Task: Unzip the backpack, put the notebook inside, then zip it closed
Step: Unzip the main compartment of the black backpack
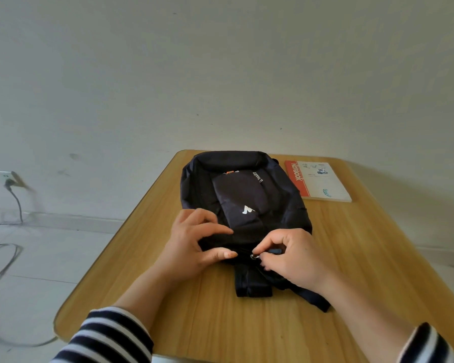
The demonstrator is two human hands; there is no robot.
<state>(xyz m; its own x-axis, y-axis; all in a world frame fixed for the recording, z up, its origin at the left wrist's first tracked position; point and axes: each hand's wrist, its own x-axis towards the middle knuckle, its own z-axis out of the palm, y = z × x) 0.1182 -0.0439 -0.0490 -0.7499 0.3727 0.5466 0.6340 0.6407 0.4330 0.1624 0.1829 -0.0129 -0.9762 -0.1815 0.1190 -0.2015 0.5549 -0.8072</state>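
Note:
A black backpack lies flat on the wooden table, its top end toward me and a white logo on its front pocket. My left hand presses on and grips the fabric at the bag's near left corner. My right hand pinches the metal zipper pull at the bag's near edge. The zipper looks closed. A notebook with a red spine and white cover lies flat to the right of the bag, at the table's far right.
A black strap of the bag trails toward me between my forearms. The table's rounded left edge drops to a tiled floor, where a grey cable runs from a wall socket. A plain wall stands behind the table.

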